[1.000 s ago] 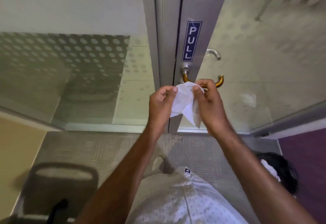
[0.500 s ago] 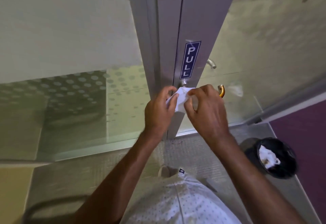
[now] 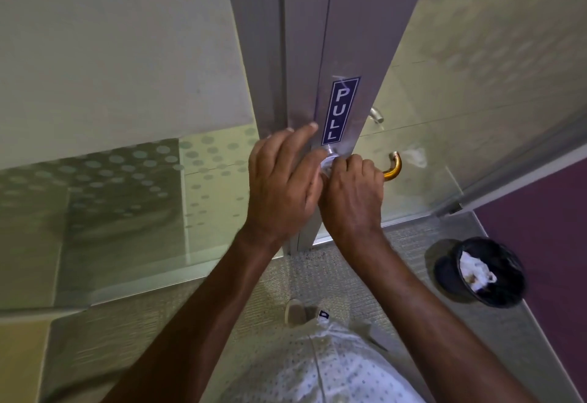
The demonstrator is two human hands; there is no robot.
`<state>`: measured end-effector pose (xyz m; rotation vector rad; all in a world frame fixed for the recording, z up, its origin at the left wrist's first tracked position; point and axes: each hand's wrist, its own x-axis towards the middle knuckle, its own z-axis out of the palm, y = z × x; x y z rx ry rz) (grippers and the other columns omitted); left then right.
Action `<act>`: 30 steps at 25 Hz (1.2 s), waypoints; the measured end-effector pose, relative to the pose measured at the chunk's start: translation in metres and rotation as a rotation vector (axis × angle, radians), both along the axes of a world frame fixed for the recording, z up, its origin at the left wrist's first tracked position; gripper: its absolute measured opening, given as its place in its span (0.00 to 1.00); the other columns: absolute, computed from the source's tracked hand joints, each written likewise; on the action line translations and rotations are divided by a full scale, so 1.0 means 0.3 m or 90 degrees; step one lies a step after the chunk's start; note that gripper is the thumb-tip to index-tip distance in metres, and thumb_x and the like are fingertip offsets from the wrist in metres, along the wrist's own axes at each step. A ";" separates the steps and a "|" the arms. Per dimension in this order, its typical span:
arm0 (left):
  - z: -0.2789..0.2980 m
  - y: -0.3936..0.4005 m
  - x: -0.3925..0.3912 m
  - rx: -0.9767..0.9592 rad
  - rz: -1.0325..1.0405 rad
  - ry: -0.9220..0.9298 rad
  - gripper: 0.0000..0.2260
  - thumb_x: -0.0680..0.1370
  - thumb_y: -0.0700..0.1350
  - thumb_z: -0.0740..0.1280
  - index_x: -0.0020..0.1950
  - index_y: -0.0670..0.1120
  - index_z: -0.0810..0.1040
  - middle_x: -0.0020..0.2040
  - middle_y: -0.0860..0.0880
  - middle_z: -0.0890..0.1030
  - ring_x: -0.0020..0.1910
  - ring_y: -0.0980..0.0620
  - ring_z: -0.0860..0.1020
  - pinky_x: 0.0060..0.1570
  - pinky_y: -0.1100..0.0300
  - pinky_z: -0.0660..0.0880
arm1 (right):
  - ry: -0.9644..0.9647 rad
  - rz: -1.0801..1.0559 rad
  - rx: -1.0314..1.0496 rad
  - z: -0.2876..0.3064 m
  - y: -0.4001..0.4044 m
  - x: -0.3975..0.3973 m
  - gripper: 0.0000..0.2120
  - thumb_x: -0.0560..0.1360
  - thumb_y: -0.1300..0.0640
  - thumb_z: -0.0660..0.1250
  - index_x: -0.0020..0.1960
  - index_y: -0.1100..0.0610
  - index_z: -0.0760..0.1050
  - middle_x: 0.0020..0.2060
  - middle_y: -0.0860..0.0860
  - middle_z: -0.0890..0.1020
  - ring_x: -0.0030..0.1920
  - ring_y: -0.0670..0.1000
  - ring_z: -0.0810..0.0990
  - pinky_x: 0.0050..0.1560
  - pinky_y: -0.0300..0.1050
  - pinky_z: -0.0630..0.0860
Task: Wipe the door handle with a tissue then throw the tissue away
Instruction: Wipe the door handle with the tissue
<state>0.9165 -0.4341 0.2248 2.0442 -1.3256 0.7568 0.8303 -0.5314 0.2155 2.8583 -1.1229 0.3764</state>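
Right hand (image 3: pixel 351 194): now closed over the door handle (image 3: pixel 393 166), no longer pinching in front of it.
Tissue (image 3: pixel 327 162): formerly spread open between both hands, now bunched, only a sliver showing.
Left hand (image 3: pixel 281 183): fingers (image 3: pixel 303 132) opened, extended toward the far frame.
Bin (image 3: pixel 479 270): fully revealed at right, previously cut off.

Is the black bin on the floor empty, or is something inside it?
Not empty: the black bin holds crumpled white paper, visible through its open top.

Right hand (image 3: pixel 352 199) presses tissue (image 3: pixel 327 162) around handle (image 3: pixel 393 167).
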 end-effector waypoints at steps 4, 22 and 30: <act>0.055 -0.039 0.058 -0.017 0.009 -0.082 0.10 0.84 0.45 0.64 0.65 0.49 0.77 0.79 0.42 0.67 0.81 0.40 0.58 0.84 0.47 0.45 | 0.093 -0.008 0.033 -0.010 -0.007 0.024 0.12 0.83 0.56 0.55 0.58 0.61 0.74 0.49 0.59 0.81 0.49 0.59 0.79 0.54 0.55 0.72; 0.055 -0.141 0.126 -0.052 0.160 -0.169 0.21 0.87 0.55 0.57 0.80 0.51 0.66 0.85 0.51 0.33 0.84 0.48 0.33 0.81 0.43 0.31 | 0.067 0.046 -0.005 -0.073 -0.029 -0.012 0.12 0.81 0.61 0.50 0.57 0.60 0.70 0.46 0.58 0.77 0.47 0.58 0.76 0.56 0.56 0.73; 0.048 -0.147 0.127 -0.065 0.173 -0.186 0.23 0.86 0.55 0.62 0.80 0.52 0.66 0.85 0.51 0.34 0.84 0.48 0.33 0.81 0.43 0.31 | 0.180 0.169 -0.006 -0.023 -0.123 0.015 0.08 0.75 0.60 0.74 0.51 0.56 0.77 0.39 0.55 0.81 0.30 0.53 0.70 0.37 0.48 0.69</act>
